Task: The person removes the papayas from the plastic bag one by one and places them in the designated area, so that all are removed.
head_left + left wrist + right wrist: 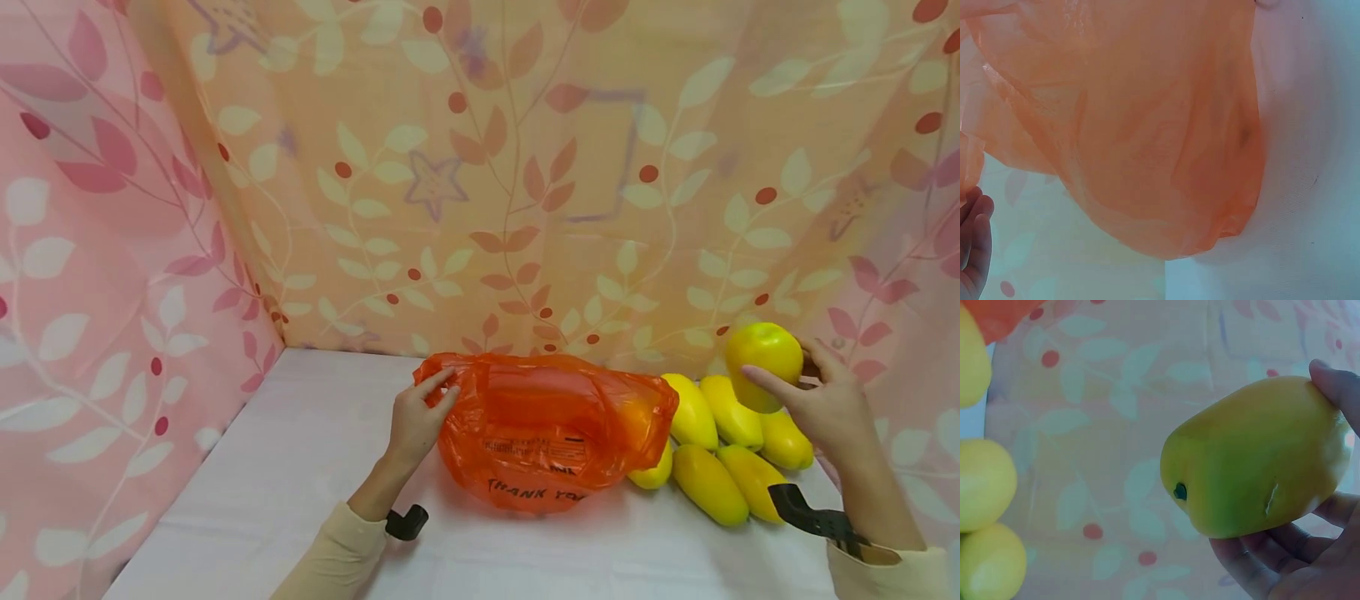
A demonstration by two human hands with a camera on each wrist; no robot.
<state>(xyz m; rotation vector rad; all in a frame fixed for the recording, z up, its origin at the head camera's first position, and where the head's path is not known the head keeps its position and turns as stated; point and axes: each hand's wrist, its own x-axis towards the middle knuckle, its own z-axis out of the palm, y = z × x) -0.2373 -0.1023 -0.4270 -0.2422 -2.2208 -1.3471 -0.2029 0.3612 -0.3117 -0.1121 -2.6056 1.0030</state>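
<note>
My right hand (832, 408) grips a yellow-green mango (765, 358) above the right side of the table. The right wrist view shows that mango (1254, 459) between thumb and fingers, its dark stem end facing left. At the table's middle stands an orange-red plastic bag (525, 475) printed "THANK YOU". Its upper left edge is pinched by my left hand (416, 421). In the left wrist view the bag (1147, 150) covers much of the frame, with curled fingers (975, 244) at its left edge. A yellow shape shows through the bag's right end; whether inside or behind, I cannot tell.
Several yellow mangoes (711, 485) lie grouped on the white table (285, 483), right of the bag and below my right hand. One is partly hidden by the bag. Leaf-patterned cloth (510, 183) hangs behind the table and along both sides.
</note>
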